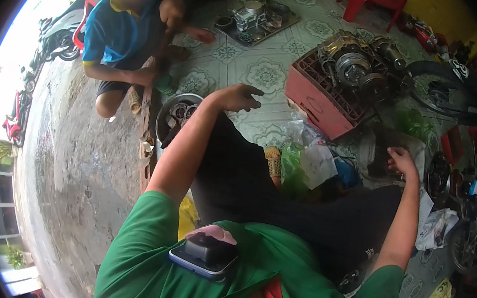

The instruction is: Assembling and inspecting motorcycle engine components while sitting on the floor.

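Note:
My left hand hangs over my left knee, its fingers loosely spread and nothing in them. Close by it, at the left, a round metal bowl holds dark ring-shaped metal parts, partly covered by my forearm. My right hand is above my right knee, fingers loosely bent and apart, with nothing visible in them. Behind and below that hand lies a greyish, worn shallow container. In front of me a greasy engine rests on an upturned-looking red plastic crate, apart from both hands.
A person in a blue shirt crouches at the left, one hand on a green object. A tray with engine parts lies farther back. Plastic bags, a wheel and a red chair surround the tiled floor.

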Available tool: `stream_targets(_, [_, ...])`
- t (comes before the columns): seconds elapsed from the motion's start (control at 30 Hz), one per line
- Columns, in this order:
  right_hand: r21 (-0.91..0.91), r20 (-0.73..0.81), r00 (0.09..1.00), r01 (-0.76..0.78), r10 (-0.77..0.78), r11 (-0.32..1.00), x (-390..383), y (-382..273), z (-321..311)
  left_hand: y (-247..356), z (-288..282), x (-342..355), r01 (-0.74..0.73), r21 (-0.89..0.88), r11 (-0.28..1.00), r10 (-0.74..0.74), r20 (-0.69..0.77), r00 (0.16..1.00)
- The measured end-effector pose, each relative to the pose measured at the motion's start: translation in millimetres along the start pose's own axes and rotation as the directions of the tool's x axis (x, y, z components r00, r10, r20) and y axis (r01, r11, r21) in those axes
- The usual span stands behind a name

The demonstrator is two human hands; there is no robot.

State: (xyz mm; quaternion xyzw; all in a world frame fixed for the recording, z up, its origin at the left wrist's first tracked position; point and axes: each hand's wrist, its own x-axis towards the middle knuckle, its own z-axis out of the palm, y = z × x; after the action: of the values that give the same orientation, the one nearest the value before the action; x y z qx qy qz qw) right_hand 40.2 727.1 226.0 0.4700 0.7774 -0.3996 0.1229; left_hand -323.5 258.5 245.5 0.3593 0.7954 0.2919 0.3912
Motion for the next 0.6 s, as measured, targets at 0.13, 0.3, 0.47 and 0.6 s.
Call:
stream_targets(0.13, [-0.001, 0.008, 1.0, 0.0, 0.0, 1.0, 3.8, -2.9, 2.4, -3.4, -1.6, -3.6, 0.019, 0.025, 0.999, -0.019, -0.013, 1.0])
stream_targets(0.3, [-0.012, 0.0, 1.0, 0.015, -0.015, 1.0, 5.8, -0.3, 1.4, -0.4, -2.4, 0.0, 0.069, 0.019, 0.997, -0.069, 0.012, 0.998])
stream_targets(0.47, [-0.001, 0.019, 1.0, 0.016, -0.016, 1.0, 8.1, 4.7, -0.1, -0.4, -0.5, 2.0, 0.047, 0.006, 0.999, -0.047, -0.001, 0.999])
stream_targets(0.6, [-0.016, 0.032, 0.999, 0.029, -0.028, 0.999, 13.7, 0.5, 4.2, -12.4, -1.4, 1.5, 0.016, -0.017, 1.0, -0.016, 0.006, 1.0])
